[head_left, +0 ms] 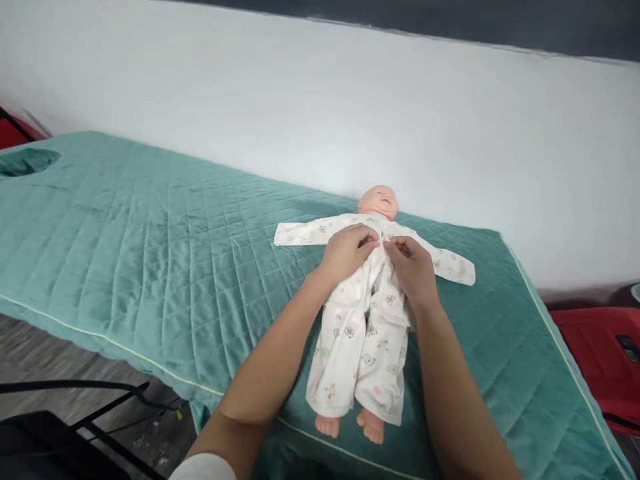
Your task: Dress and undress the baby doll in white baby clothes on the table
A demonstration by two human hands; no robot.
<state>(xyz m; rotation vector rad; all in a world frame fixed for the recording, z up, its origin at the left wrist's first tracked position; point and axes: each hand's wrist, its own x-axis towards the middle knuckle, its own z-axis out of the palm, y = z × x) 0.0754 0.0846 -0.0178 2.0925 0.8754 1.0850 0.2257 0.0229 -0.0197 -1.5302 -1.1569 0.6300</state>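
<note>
A baby doll lies on its back, its feet toward me and its head near the wall. It wears a white printed top with the sleeves spread wide, and matching trousers. My left hand pinches one front edge of the top at the chest. Opposite it, my right hand pinches the other front edge, close to my left fingertips. The front panels part below my fingers. Whether a button or snap sits between the fingertips is too small to tell.
A green quilted cover spreads over the long bed, with a face hole at its far left. Behind it stands a white wall. A red chair is at the right, and a black metal frame at lower left.
</note>
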